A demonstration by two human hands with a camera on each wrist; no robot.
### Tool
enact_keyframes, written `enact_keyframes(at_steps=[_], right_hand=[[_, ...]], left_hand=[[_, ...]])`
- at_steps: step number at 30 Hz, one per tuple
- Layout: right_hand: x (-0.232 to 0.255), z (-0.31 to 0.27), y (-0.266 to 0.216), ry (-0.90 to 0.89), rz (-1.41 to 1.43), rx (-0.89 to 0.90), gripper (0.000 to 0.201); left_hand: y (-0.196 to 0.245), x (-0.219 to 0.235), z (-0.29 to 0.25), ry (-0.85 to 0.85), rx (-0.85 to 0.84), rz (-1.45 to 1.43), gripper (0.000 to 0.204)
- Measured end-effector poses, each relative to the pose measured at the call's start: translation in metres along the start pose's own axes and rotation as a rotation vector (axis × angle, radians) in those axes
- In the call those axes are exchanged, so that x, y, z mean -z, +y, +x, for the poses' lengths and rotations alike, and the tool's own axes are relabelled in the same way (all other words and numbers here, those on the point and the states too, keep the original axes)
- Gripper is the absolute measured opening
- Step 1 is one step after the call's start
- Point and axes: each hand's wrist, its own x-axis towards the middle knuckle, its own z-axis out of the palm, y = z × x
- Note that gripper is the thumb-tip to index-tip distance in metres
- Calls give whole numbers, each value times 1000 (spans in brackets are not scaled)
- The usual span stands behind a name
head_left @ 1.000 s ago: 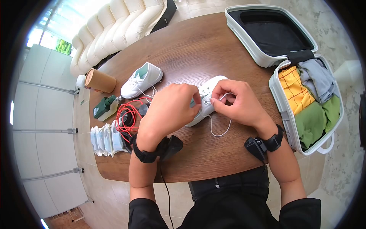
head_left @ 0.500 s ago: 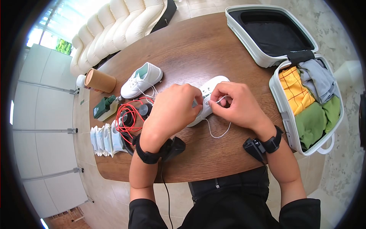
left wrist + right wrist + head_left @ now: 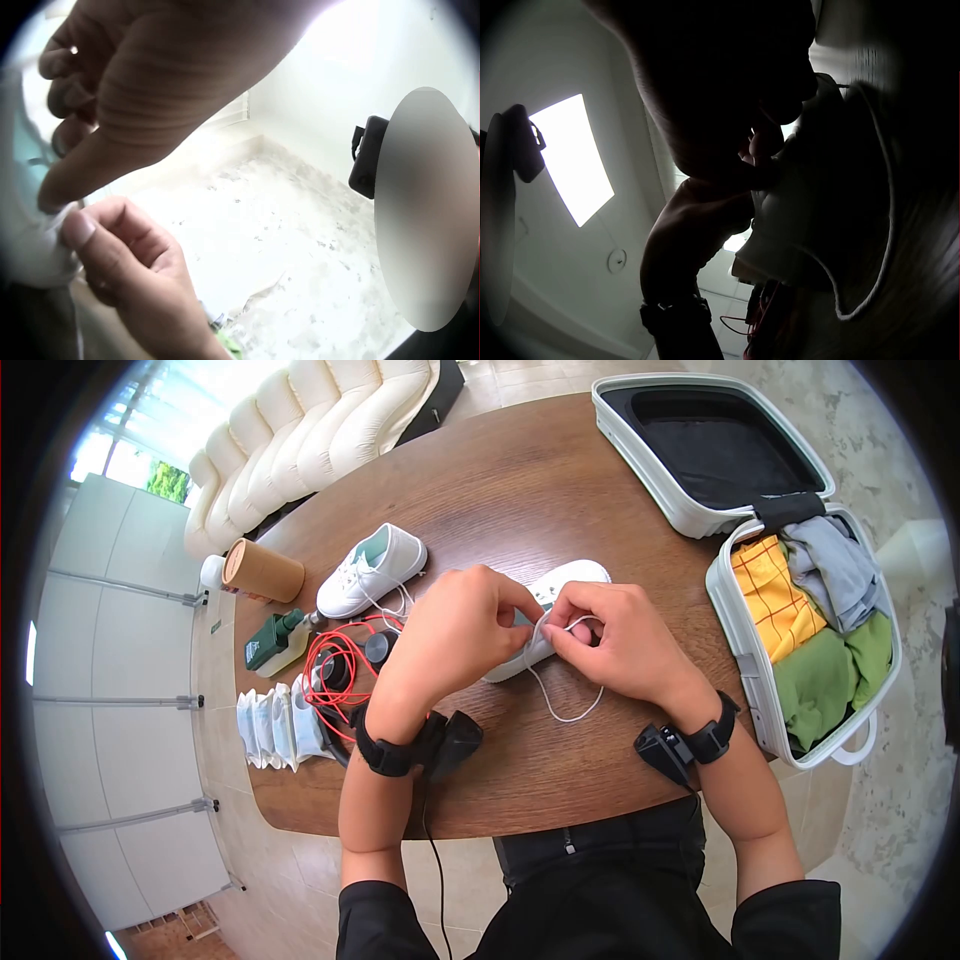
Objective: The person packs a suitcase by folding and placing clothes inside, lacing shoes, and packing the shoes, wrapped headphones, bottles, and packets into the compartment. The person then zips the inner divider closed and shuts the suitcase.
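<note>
A white lace-up shoe (image 3: pixel 583 572) lies on the wooden table under both hands, its toe pointing away to the right. With thumb and forefinger, my right hand (image 3: pixel 632 643) pinches the white shoelace (image 3: pixel 562 717), which hangs in a loop below onto the table. My left hand (image 3: pixel 462 628) is bent over the shoe's opening, its thumb and fingertips pinching at the lace close to the right fingertips. In the left wrist view, the two thumbs nearly meet at the shoe's tongue area. A second white shoe (image 3: pixel 372 572), laces loose, sits at the left.
Beside the left forearm lie a coiled red cable (image 3: pixel 335 665), black round pieces (image 3: pixel 380 647), packaged masks (image 3: pixel 280 728), a green bottle (image 3: pixel 268 645) and a brown cylinder (image 3: pixel 262 571). An open white suitcase (image 3: pixel 745 685) with folded clothes (image 3: pixel 780 600) stands at the right.
Both hands have shifted slightly along the shoe, the right one left toward its opening, bringing the fingertips closer together. The lace loop has moved a little left with the right hand.
</note>
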Motion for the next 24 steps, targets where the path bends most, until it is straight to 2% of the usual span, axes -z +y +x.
enact_keyframes(at_steps=[13,16,20,22,24], right_hand=[[2,0,-1,-10,-21,-15,13],[1,-1,-1,17,-19,49,13],[2,-1,-7,155,76,53,14],[0,0,-4,209,97,46,13],[-5,5,8,388,54,237,11]], left_hand=[[-3,1,2,-32,-9,-21,22],[-5,7,0,-55,-44,-27,17],[1,32,-10,-105,49,-186,10],[3,42,-16,-29,44,-534,13],[3,55,-27,-27,14,-605,14]])
